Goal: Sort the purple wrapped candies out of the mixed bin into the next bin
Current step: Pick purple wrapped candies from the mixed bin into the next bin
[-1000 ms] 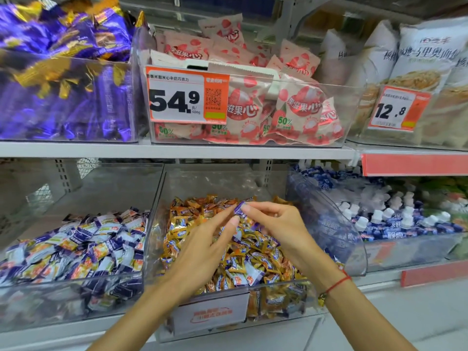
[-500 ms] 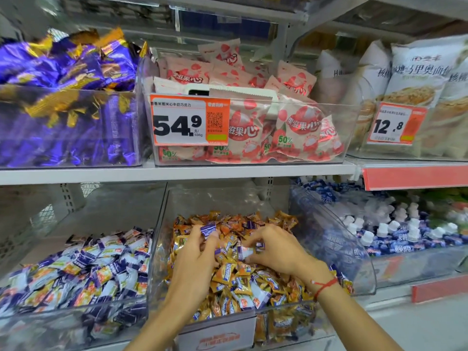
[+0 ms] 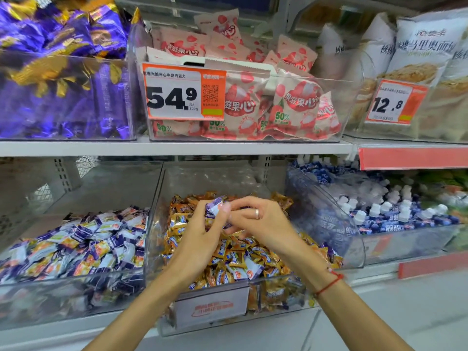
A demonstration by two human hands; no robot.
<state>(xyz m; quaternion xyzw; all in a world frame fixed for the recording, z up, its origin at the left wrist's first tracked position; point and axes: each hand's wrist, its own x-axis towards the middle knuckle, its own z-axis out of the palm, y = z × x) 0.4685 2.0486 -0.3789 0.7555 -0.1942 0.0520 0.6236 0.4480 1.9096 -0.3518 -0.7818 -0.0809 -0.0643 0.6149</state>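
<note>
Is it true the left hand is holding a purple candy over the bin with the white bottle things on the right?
Not quite. The head view shows the left hand pinching the purple candy over the middle bin of orange-gold candies, not over the bin of white-capped bottles on the right. The rest is true: it is the left hand, and its grip is on a purple candy.

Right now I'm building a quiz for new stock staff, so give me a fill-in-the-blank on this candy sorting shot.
1. The left hand holds a ____ wrapped candy.
2. Both hands hover over the ____ lower bin.
3. The right hand wears a ____ on one finger.
4. The orange price tag reads ____.

Missing words: purple; middle; ring; 54.9
</note>
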